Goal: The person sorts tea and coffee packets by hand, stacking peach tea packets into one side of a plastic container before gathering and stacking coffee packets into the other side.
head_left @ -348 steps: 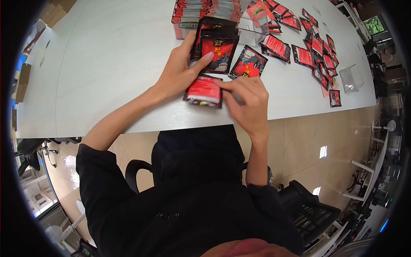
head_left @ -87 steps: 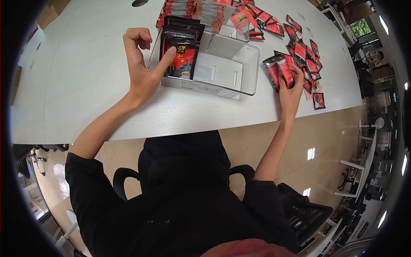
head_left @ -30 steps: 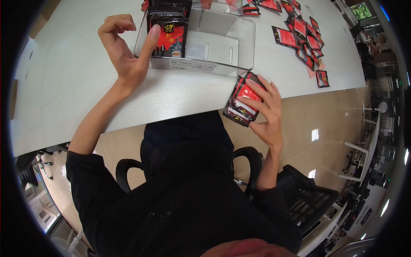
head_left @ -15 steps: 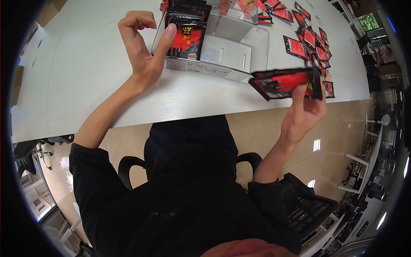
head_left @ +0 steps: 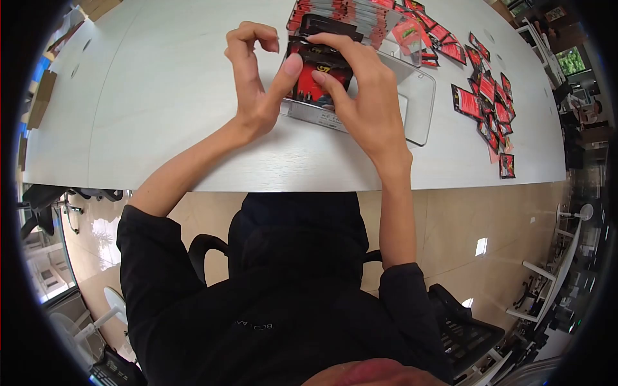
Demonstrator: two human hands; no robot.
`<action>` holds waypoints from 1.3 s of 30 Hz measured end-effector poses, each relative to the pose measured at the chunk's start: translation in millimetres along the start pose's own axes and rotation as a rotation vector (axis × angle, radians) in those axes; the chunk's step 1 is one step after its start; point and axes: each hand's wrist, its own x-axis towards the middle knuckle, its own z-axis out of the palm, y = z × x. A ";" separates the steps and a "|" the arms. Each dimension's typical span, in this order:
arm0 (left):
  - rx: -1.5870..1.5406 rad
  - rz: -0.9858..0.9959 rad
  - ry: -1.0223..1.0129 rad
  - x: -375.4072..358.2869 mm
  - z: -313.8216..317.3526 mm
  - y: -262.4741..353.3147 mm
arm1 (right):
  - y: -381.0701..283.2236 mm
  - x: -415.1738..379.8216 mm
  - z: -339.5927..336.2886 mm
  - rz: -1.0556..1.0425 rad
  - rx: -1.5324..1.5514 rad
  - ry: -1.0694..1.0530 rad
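A clear plastic box [head_left: 421,138] with a white label on its front stands near the table's front edge. Black-and-red coffee sachets [head_left: 311,87] stand upright at its left end. My right hand [head_left: 370,87] reaches into the box and grips sachets there, thumb on their front and fingers over the top edge; how many it holds is hidden. My left hand [head_left: 254,90] is at the box's left end, its thumb tip against the front sachet. The left fingers are bent and apart from the thumb, with nothing between them.
Behind, another clear container holds a dense row of sachets [head_left: 351,14]. Loose sachets [head_left: 492,96] lie scattered on the table [head_left: 161,83] to the right. A black mesh chair [head_left: 467,321] is at the lower right.
My right hand has moved left with its sachets, from beyond the box's right end into its left side. My left thumb stays at the front sachet. The view has shifted slightly.
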 end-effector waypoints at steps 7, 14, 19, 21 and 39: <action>-0.087 -0.219 0.010 -6.2 6.5 3.1 | -2.6 -4.1 -13.0 -0.082 -0.302 0.012; -0.044 -0.127 -0.005 -6.2 5.8 3.0 | 47.7 -21.3 -109.3 0.086 -0.321 0.396; -0.070 -0.146 -0.028 -7.0 8.5 1.3 | 160.7 -63.7 -185.1 0.144 -0.810 0.263; -0.086 -0.153 -0.021 -7.0 7.4 0.7 | 165.0 -71.3 -188.2 0.236 -0.878 0.124; -0.064 -0.215 0.031 -4.2 4.6 -2.2 | 122.0 -109.5 -187.8 0.366 -1.032 0.329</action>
